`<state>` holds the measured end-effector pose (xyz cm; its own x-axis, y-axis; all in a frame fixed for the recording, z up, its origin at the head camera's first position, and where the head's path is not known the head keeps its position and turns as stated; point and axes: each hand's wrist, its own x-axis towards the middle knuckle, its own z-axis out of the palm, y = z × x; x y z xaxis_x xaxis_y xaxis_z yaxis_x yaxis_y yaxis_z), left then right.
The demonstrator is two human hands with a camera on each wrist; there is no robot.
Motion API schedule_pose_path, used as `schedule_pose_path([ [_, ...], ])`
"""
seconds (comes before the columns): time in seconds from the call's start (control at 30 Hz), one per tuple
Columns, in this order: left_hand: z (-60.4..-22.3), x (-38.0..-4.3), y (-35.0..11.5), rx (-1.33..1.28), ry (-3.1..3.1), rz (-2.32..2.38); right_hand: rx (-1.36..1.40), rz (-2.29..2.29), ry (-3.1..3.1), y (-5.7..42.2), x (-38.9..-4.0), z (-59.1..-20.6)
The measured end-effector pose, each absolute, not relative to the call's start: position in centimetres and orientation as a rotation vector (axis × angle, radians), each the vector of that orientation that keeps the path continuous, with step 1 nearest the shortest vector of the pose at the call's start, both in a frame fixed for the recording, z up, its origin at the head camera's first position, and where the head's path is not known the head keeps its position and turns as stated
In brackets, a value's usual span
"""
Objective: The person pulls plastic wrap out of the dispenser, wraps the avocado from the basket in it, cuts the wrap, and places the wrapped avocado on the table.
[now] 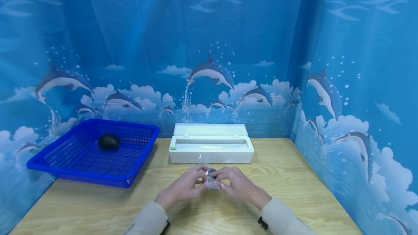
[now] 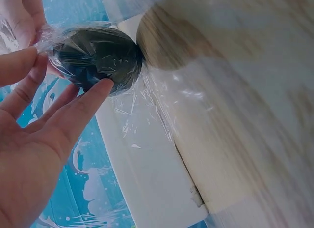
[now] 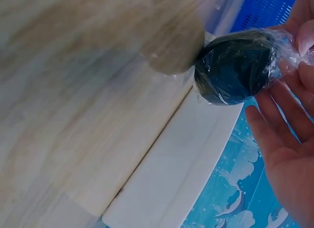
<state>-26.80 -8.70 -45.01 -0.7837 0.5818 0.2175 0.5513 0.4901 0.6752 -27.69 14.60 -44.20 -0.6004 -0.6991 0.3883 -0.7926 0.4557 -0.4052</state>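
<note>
Film (image 3: pixel 280 45) around a dark item (image 2: pixel 95 58) is pinched by left hand (image 1: pixel 183 188) and right hand (image 1: pixel 241 185), apparently keeping it gathered, the box (image 1: pixel 210 157) standing open on the far side, presumably for reach.

Hazy wrist views, glints on plastic film (image 2: pixel 133 109)

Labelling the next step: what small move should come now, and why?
Probably twist the clear film tighter: the left hand and right hand both pinch it where it bunches at one end of the dark oval item, and the wrap looks creased there, with no knot visible.
</note>
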Motion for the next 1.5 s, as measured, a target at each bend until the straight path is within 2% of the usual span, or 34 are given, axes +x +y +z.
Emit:
schedule_pose_path([
  [0.27, -44.9, -27.4, -8.5, 0.98, 2.762, 1.178, 1.282, 0.902, -2.479, 14.1, -28.8, -44.5],
  [0.83, -44.8, -28.7, -7.3, 0.733, 2.834, 1.332, 0.92, 1.158, -2.603, 12.5, -29.3, -44.1],
  [1.03, -45.1, -28.7, -7.2, 0.67, 2.836, 1.432, 0.877, 1.213, -2.604, 12.5, -29.2, -44.4],
  [1.27, -45.5, -28.8, -7.3, 0.749, 2.905, 1.414, 1.007, 1.156, -2.563, 12.8, -29.2, -44.8],
  [1.5, -45.9, -28.6, -7.4, 0.91, 2.933, 1.461, 0.995, 1.038, -2.644, 13.0, -29.0, -44.8],
])
